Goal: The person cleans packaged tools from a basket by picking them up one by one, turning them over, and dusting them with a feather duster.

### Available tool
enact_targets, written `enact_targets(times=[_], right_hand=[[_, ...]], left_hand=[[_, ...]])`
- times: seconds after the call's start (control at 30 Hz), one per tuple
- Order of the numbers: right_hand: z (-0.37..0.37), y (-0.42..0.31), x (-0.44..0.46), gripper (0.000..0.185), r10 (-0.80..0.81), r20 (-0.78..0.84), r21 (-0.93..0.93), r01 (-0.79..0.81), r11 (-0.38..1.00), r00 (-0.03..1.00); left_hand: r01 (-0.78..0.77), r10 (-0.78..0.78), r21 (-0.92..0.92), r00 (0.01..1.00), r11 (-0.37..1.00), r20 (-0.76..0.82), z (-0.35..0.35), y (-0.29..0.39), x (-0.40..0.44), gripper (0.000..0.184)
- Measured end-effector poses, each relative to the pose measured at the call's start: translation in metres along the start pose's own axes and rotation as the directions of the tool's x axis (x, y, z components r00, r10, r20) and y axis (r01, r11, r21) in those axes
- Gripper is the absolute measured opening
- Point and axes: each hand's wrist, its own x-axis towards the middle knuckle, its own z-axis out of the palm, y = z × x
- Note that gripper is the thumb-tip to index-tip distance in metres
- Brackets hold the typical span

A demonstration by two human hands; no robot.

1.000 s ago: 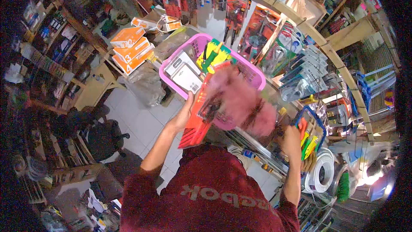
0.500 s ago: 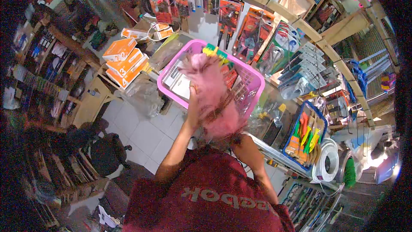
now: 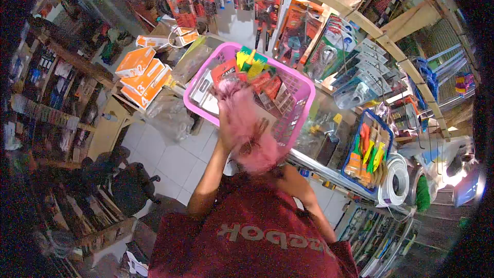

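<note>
Two hands at one soft bundle, head view. The pink cloth [image 3: 244,118] sits crumpled over the near left part of the pink basket [image 3: 310,95], its lower end hanging past the rim toward the person's shirt [image 3: 257,221]. Left hand [image 3: 225,131] is closed round the cloth's left side, fingers mostly lost in the folds. Right hand [image 3: 288,179] is low, by the cloth's bottom end, in shadow; cannot tell whether it pinches the fabric or only rests near.

Inside the basket: a white pack [image 3: 203,92] at left, a yellow-bristled brush [image 3: 249,62] against the far wall, red packs [image 3: 267,87] across the middle. Basket stands on the table [image 3: 321,171]; a blue tray [image 3: 360,189] of paintbrushes [image 3: 367,149] is off to the right, orange boxes [image 3: 141,82] to the left.

On handling (my judgement, fabric being limp and the edges blurred): a firm left grip with the right hand gathering the loose tail would serve best. Lifting the folds clear of pack corners and bristles should avoid snags; leaning on the rim could tip the basket. Slow, small turns of the wrist seem wise.
</note>
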Motion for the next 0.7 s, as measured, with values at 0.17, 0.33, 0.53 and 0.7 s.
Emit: enact_targets(times=[0.17, 0.33, 0.53, 0.7], right_hand=[[-0.005, 0.006, -0.018, 0.031, 0.279, 0.021, -0.199, -0.269, 0.942, 0.96], [0.007, 0.113, -0.028, 0.027, 0.125, -0.171, -0.301, -0.173, 0.938, 0.977], [0.003, 0.099, -0.022, 0.021, 0.237, -0.153, -0.366, -0.277, 0.888, 0.96], [0.0, 0.093, -0.032, 0.023, 0.177, -0.361, -0.2, -0.261, 0.944, 0.916]], left_hand=[[-0.341, 0.35, 0.262, 0.937, 0.903, 0.014, 0.027, 0.029, -0.005, 0.059], [-0.45, 0.452, 0.118, 0.892, 0.885, 0.011, 0.037, 0.037, 0.003, 0.055], [-0.336, 0.338, -0.055, 0.94, 0.94, 0.04, 0.058, 0.032, 0.004, 0.059], [-0.464, 0.469, 0.087, 0.881, 0.882, -0.065, 0.048, 0.034, 0.004, 0.056]])
